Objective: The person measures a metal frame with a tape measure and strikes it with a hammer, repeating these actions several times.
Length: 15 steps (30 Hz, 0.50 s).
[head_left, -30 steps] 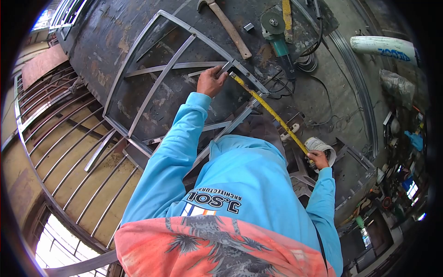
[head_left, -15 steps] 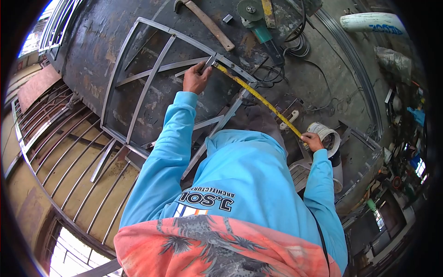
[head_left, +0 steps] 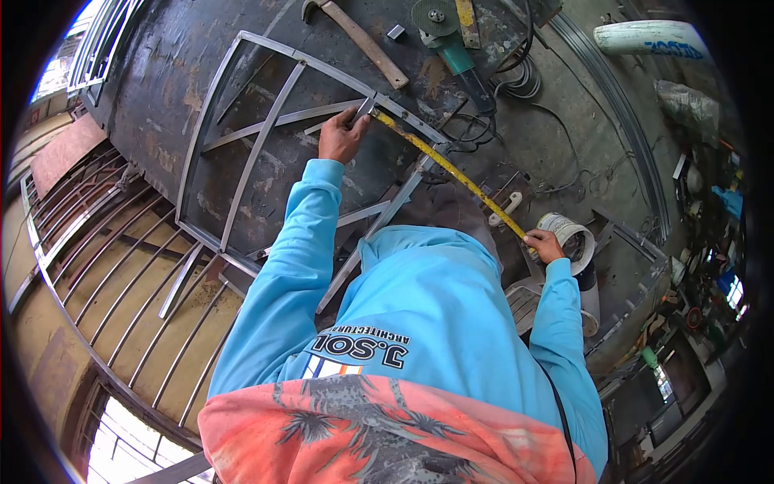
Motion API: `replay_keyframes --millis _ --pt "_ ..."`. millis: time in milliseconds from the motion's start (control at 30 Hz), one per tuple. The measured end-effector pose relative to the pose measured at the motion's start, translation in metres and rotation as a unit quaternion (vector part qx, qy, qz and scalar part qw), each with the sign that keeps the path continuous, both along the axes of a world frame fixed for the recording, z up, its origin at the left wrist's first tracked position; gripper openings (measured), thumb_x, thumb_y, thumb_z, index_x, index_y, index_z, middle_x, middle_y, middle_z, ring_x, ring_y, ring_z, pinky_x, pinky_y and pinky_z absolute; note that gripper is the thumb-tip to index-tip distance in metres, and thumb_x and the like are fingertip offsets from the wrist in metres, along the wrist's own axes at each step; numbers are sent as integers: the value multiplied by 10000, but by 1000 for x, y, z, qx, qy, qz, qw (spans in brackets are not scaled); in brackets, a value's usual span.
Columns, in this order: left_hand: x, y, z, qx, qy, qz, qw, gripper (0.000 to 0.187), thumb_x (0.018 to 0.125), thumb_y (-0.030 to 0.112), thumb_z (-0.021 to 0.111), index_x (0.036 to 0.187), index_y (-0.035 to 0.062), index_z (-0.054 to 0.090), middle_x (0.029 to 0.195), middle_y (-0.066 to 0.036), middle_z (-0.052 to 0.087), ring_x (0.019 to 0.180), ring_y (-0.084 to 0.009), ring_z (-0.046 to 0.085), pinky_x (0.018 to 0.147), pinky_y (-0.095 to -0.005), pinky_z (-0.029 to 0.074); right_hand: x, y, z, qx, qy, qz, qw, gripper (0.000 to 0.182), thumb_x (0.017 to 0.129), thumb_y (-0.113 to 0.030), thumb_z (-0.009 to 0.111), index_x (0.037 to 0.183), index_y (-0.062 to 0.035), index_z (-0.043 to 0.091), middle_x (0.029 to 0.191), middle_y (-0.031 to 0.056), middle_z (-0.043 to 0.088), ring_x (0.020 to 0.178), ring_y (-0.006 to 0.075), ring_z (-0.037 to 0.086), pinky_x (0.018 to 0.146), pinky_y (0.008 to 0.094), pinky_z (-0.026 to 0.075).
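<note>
My left hand (head_left: 342, 137) pinches the end of a yellow tape measure (head_left: 451, 171) against a bar of the grey steel frame (head_left: 260, 145), which lies on a dark rusty work table (head_left: 169, 73). The tape runs taut and diagonally down to my right hand (head_left: 547, 245), which grips its other end beside a white bucket (head_left: 571, 232). Both arms are in light blue sleeves.
A hammer (head_left: 363, 40) and a green angle grinder (head_left: 453, 42) with its cables lie on the table's far side. Curved steel grilles (head_left: 105, 266) stand to the left. A white sack (head_left: 649, 39) and assorted clutter lie on the floor at the right.
The view has shifted a little, so everything sits slightly higher and further left. Both hands keep the tape stretched between the same two places.
</note>
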State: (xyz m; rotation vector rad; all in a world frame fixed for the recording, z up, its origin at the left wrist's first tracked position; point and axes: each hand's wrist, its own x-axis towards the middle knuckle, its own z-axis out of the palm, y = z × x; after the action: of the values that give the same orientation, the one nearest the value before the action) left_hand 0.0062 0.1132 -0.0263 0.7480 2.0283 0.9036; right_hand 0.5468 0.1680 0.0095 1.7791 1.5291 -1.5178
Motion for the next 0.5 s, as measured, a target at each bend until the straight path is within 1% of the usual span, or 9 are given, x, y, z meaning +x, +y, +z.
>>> replay_keyframes --millis 67,167,233,267,367,433,467,500 --pt "0 1 8 -1 -27 1 1000 456 855 263 674 1225 10 593 1068 -198 667 936 -258 660 826 -331 496 4 1 3 1 9 8 1000 246 797 -233 701 945 -36 706 838 71 688 781 163 618 747 296 473" --pt "-1 0 7 -6 -15 -3 1000 443 851 256 676 1212 9 602 1067 -196 667 932 -253 660 827 -326 493 0 3 8 -12 37 1 999 245 800 -224 703 922 -11 705 818 68 682 779 143 606 739 288 470" --pt "-6 1 8 2 -8 -8 1000 436 842 261 681 1190 7 614 1067 -191 667 931 -257 661 830 -327 491 -3 3 8 -12 40 -22 999 244 800 -222 704 918 -9 705 818 64 681 778 141 605 736 287 470" --pt "-7 1 6 -5 -10 -12 1000 437 837 268 685 1185 12 619 1071 -189 666 934 -264 660 835 -329 491 -7 8 4 -11 44 -16 999 244 800 -222 704 918 -9 705 818 64 681 778 141 605 736 287 470" --pt "-11 -1 -1 -13 -14 -7 1000 460 812 297 707 1178 30 627 1102 -193 656 970 -287 655 865 -336 492 -29 14 -1 -17 58 -25 998 259 797 -223 705 922 4 700 819 67 680 777 148 606 728 296 472" --pt "-12 -1 5 -19 5 -15 1000 474 798 291 715 1182 30 623 1129 -187 648 1002 -290 648 891 -336 490 -63 23 -4 1 69 8 998 293 797 -216 710 932 42 680 834 65 662 777 159 584 725 310 458" --pt "-13 0 6 -19 4 -13 1000 474 798 291 715 1182 30 623 1129 -187 648 1002 -290 648 891 -336 490 -75 25 -11 30 61 21 997 281 799 -213 704 924 38 685 837 67 667 782 155 583 728 305 457" --pt "-14 0 6 -19 -13 -24 999 481 795 283 714 1188 23 618 1141 -181 644 1013 -291 644 899 -337 489 -87 29 -15 31 61 23 997 281 799 -213 704 924 38 685 837 67 667 782 155 583 728 305 457"
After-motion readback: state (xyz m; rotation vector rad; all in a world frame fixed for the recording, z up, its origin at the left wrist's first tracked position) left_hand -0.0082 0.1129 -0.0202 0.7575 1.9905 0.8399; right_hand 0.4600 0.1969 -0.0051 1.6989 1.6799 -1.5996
